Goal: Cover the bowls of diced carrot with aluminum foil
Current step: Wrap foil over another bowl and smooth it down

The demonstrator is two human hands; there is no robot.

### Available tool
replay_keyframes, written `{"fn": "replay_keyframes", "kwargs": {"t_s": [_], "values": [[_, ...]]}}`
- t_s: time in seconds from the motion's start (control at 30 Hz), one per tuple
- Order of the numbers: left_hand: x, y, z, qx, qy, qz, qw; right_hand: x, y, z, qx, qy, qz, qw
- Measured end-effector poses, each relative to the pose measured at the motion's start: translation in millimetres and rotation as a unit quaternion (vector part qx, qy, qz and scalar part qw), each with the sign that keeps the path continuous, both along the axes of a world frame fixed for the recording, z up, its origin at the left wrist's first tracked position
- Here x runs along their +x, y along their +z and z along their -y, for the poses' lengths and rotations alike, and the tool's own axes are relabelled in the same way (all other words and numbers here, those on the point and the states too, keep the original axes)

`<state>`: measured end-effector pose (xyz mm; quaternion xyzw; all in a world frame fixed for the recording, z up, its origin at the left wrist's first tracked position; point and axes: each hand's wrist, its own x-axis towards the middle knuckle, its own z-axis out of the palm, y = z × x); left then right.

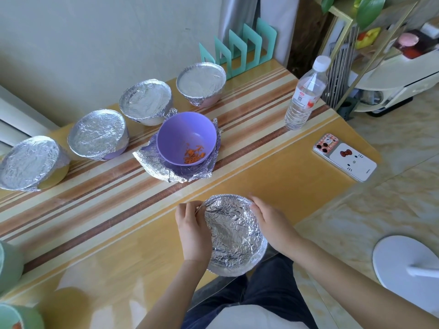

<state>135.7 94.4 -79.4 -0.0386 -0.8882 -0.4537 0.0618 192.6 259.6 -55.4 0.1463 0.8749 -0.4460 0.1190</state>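
A foil-covered bowl [234, 236] sits at the table's near edge between my hands. My left hand [192, 230] pinches the foil at its left rim. On the right rim lies my right hand [268, 224], fingers curled over the foil. Further back an open purple bowl [187, 136] holds diced carrot [193, 155] and stands on a crumpled foil sheet [156, 166]. Several foil-covered bowls line the back, among them one far left [31, 162], one beside it [98, 134] and one at the right end [200, 83].
A water bottle [305, 93] and a phone [344, 156] lie on the table's right part. A teal rack [240, 47] stands against the wall. Green bowls [9, 264] show at the left edge. A white stand base [408, 264] is on the floor at right.
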Motion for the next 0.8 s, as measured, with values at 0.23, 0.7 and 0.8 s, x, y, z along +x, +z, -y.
{"fn": "replay_keyframes", "kwargs": {"t_s": [0.23, 0.7, 0.8], "values": [[-5.7, 3.0, -2.8, 0.004, -0.01, 0.022, 1.0, -10.4, -10.7, -5.1, 0.089, 0.029, 0.0, 0.996], [-11.8, 6.5, 1.7, -0.037, -0.134, -0.008, 0.99, -52.3, 13.7, 6.0, 0.153, 0.189, -0.108, 0.964], [-12.7, 8.0, 8.9, -0.118, -0.157, -0.027, 0.98, -55.0, 14.7, 8.2, 0.155, 0.207, -0.11, 0.96]]}}
